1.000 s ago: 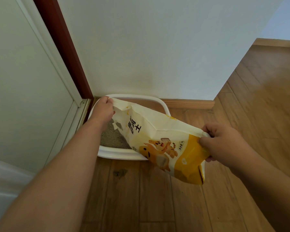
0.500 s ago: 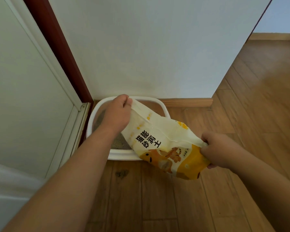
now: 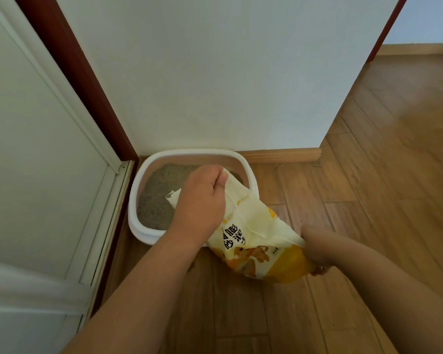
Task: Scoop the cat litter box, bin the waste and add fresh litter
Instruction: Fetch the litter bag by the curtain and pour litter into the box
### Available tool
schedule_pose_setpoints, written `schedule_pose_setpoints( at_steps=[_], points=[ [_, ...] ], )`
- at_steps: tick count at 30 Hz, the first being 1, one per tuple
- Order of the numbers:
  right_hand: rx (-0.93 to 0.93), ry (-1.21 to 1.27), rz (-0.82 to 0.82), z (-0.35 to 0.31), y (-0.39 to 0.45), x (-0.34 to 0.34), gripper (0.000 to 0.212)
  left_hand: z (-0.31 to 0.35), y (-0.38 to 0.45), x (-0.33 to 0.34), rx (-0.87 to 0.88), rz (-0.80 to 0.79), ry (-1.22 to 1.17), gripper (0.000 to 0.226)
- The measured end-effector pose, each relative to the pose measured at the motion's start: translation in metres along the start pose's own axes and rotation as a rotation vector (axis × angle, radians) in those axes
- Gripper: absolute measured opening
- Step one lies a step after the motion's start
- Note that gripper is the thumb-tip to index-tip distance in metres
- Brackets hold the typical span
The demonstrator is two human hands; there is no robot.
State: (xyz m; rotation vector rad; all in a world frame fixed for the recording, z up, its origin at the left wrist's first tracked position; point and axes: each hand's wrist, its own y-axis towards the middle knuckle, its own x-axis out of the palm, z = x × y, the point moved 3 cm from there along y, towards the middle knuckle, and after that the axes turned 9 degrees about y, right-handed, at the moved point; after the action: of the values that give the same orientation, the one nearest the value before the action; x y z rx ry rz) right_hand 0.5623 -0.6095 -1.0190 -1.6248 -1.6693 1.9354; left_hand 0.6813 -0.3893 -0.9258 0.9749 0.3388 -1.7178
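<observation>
Head view: we see the cream and yellow printed litter bag (image 3: pixel 256 236) held tilted, its long axis running from lower right up to upper left, mouth end over the white oval plastic litter box (image 3: pixel 149 235) of grey litter (image 3: pixel 159 198); our left hand (image 3: pixel 201 204) pinches the mouth end in curled fingers; our right hand (image 3: pixel 317 247) grips the yellow bottom end; the box sits on the wood floor (image 3: pixel 368 200) against the white wall (image 3: pixel 215 72).

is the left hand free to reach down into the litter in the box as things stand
Probably not yet. The left hand hangs right over the grey litter with nothing between them, but it grips the open top of the litter bag, whose yellow bottom end the right hand holds.
</observation>
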Motion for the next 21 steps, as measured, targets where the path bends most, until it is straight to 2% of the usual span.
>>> schedule_pose_setpoints(
  at_steps=[6, 11, 13, 16, 19, 21],
  points=[
    [-0.056, -0.315, 0.103, -0.002, 0.007, -0.011, 0.046, 0.005, -0.002, 0.012, 0.023, -0.002, 0.0, 0.026],
    [-0.067, -0.262, 0.136, -0.005, 0.009, -0.019, 0.042, 0.008, 0.001, 0.019, 0.017, -0.01, -0.037, 0.023],
    [-0.147, -0.18, 0.209, -0.012, 0.0, -0.027, 0.053, 0.009, 0.002, 0.02, 0.012, -0.027, -0.056, 0.023],
    [-0.397, 0.099, 0.308, -0.034, -0.025, -0.038, 0.068, 0.011, 0.0, 0.022, 0.019, -0.047, -0.084, 0.025],
    [-0.632, 0.352, 0.312, -0.058, -0.06, -0.041, 0.072, 0.016, -0.001, 0.024, 0.041, -0.08, -0.064, 0.025],
    [-0.698, 0.42, 0.308, -0.072, -0.075, -0.037, 0.075, 0.017, -0.001, 0.024, 0.048, -0.104, -0.05, 0.022]
  ],
)
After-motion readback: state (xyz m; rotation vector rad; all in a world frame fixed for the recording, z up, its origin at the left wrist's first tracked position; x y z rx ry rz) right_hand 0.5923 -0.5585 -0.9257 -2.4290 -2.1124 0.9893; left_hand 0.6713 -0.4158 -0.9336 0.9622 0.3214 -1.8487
